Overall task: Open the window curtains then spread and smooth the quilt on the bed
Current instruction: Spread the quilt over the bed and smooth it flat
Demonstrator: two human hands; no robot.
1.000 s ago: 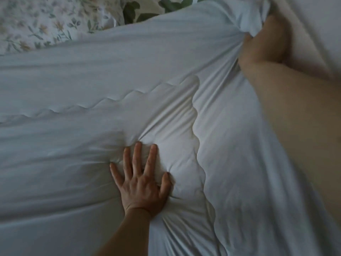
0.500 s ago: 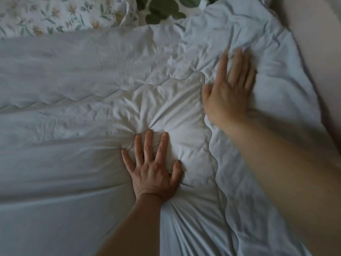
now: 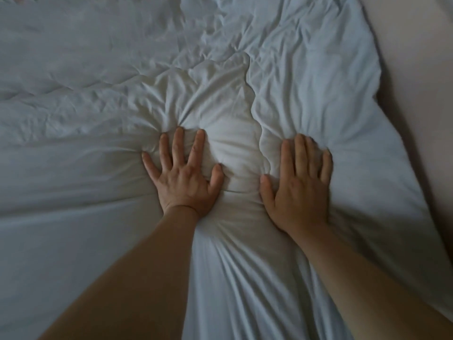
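Observation:
A pale, wrinkled quilt covers almost the whole view, with a puffed fold of it bunched in the middle. My left hand lies flat on the quilt left of that fold, fingers spread and pressing down. My right hand presses flat on the quilt just right of the fold, fingers straight and close together. Creases fan out from under both palms. The quilt's right edge runs down the right side of the view. No curtains or window are in view.
A light bare strip, wall or bed side, runs beyond the quilt's right edge. Smoother quilt lies at the lower left, rumpled quilt at the top middle.
My right hand let go of the far quilt corner, dropped flat and slid back toward me beside the left hand. The view tipped down, so the floral pillows left the frame.

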